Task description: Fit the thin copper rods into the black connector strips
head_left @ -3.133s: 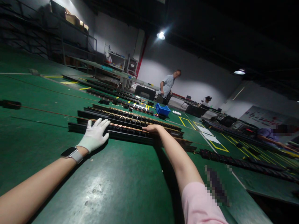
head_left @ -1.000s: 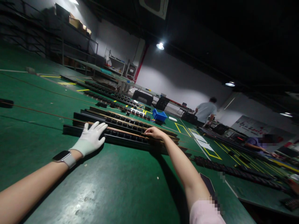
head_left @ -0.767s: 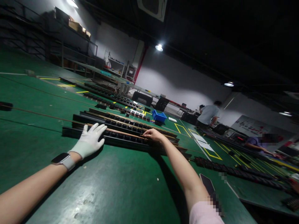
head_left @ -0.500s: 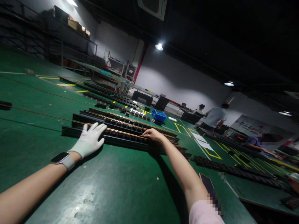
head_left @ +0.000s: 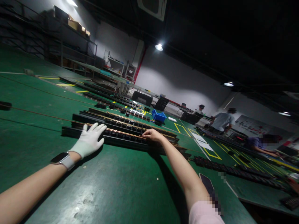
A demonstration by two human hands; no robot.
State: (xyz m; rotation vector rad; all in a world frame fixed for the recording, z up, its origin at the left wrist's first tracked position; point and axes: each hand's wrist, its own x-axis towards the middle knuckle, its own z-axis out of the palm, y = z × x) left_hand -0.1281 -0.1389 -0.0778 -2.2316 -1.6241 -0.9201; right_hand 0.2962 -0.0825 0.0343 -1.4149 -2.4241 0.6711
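My left hand (head_left: 90, 140), in a white glove with a watch at the wrist, lies flat with spread fingers on the near long black strip (head_left: 121, 139) on the green table (head_left: 112, 186). My right hand (head_left: 151, 135), bare, pinches a thin copper rod (head_left: 123, 134) that runs along the top of that strip. More black strips with copper rods (head_left: 121, 119) lie just behind.
A blue bin (head_left: 159, 115) stands farther back by small black parts. A phone (head_left: 206, 184) lies by my right arm. Another long black strip (head_left: 235, 172) runs off right. Several other people (head_left: 221, 119) work at far tables. Shelving stands at the back left.
My hands have stayed almost where they were on the strip and rod. A person in a grey shirt in the background has walked to the right.
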